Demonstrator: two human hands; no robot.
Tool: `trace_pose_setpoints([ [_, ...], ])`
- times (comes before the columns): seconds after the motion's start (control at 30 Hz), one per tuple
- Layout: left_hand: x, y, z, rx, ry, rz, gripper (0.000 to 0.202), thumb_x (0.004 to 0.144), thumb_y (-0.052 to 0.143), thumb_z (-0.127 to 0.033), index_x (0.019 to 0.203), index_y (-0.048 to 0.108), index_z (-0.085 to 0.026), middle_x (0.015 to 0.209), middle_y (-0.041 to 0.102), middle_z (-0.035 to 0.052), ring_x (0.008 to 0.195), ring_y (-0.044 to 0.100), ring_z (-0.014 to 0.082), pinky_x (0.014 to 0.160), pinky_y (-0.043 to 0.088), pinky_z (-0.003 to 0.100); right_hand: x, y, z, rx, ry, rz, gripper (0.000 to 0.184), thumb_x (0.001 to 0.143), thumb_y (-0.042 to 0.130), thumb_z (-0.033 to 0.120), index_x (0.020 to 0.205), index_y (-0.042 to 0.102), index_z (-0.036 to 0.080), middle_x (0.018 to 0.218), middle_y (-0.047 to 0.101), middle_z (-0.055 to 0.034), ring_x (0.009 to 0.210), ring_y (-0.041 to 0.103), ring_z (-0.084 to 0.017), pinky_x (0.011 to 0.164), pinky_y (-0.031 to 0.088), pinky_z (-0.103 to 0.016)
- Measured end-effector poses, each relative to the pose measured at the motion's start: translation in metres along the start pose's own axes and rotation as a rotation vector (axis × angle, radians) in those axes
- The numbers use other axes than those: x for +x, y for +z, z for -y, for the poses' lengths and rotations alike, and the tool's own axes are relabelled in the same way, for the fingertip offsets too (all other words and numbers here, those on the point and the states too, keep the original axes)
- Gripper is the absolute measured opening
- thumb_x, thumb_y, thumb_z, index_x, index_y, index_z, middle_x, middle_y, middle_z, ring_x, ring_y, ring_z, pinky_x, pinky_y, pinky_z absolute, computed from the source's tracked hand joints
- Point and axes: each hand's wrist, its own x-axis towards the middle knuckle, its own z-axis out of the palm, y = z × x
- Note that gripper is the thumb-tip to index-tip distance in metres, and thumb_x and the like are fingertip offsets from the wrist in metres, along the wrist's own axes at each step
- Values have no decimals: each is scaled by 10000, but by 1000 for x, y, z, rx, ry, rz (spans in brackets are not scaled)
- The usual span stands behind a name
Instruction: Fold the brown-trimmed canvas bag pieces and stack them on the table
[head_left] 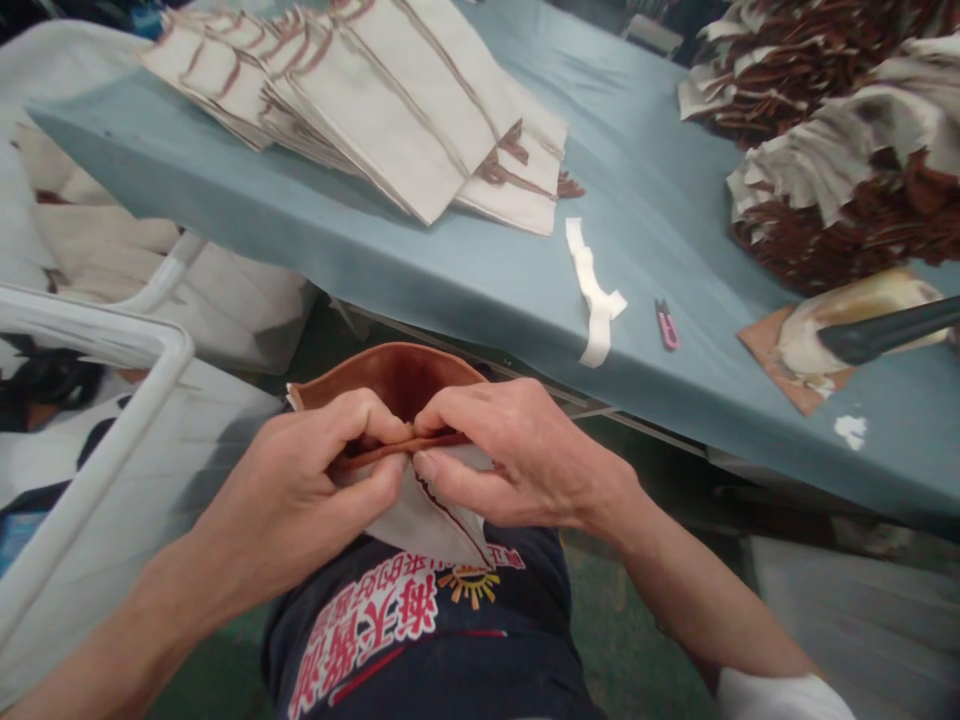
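A brown and off-white leather piece [442,365] is held over my lap, its brown inner face showing at the top and its pale outer face below. My left hand [330,470] pinches its folded brown edge between thumb and fingers. Close against it, my right hand [510,450] pinches the same edge, the two thumbs nearly touching. A dark seam runs down the pale side beneath my right thumb. Whatever lies between the fingertips is hidden. Under the piece is a dark blue apron [450,660] with red and white lettering.
On the blue-covered table [480,270] lie stacked pale pieces [397,100], a white strip [589,290], pink thread snips [666,325] and a glue-smeared brush [847,340] on a brown scrap. Brown and white bundles [840,180] are heaped at right. A white-framed bin [172,350] stands at left.
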Motion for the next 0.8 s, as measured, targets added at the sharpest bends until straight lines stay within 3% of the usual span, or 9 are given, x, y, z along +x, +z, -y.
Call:
trace_pose_setpoints([
  [0.1,2,-3,-2,10,-34,39,168,876,550,-180,757,658,-229,613,598,-86,519,544,100,511,393,225,6,1,-1,-114,-61,24,294,1150,516,326,942,675,193,851,783,-25,778,687,-155,663,392,-295],
  [0.17,2,-8,0,-12,-63,104,143,886,560,-203,784,658,-230,639,612,-81,542,552,111,530,402,233,7,4,-2,-157,-109,-14,308,1138,502,268,888,663,189,798,755,-22,740,660,-150,628,359,-299],
  [0.3,5,-19,12,-103,-64,202,95,904,648,-265,933,731,-228,831,751,-50,722,670,148,671,475,244,3,7,-6,-75,-163,-207,188,930,550,120,766,594,201,648,617,33,594,503,-113,580,319,-280],
  [0.4,13,-26,25,-209,-62,257,187,976,642,-346,872,729,-217,801,728,-37,716,638,155,665,460,247,0,1,-11,130,-108,-240,185,873,561,112,721,527,213,617,511,67,546,393,-82,541,289,-245],
  [0.5,23,-28,32,-458,-144,284,594,1135,437,-611,795,703,-203,744,675,-11,663,574,157,619,444,262,0,-7,-18,403,-7,-177,254,940,593,196,711,488,227,624,453,74,534,348,-76,499,255,-231],
  [0.6,30,-27,31,-670,-229,278,857,1039,332,-917,737,683,-196,672,604,-6,594,491,153,544,405,277,-2,-8,-28,629,107,-167,374,992,672,365,700,479,233,617,415,77,531,321,-82,483,238,-237],
  [0.67,32,-27,28,-713,-248,284,869,983,379,-969,695,651,-196,624,540,-16,569,444,148,514,368,280,-4,-4,-34,735,165,-207,476,997,725,504,691,483,230,616,430,71,541,328,-87,492,246,-242],
  [0.8,29,-30,26,-652,-220,290,818,1071,346,-870,713,639,-195,647,542,-14,601,465,150,566,390,284,-10,3,-41,873,239,-237,579,965,778,639,681,490,225,617,459,60,556,349,-96,512,268,-246],
])
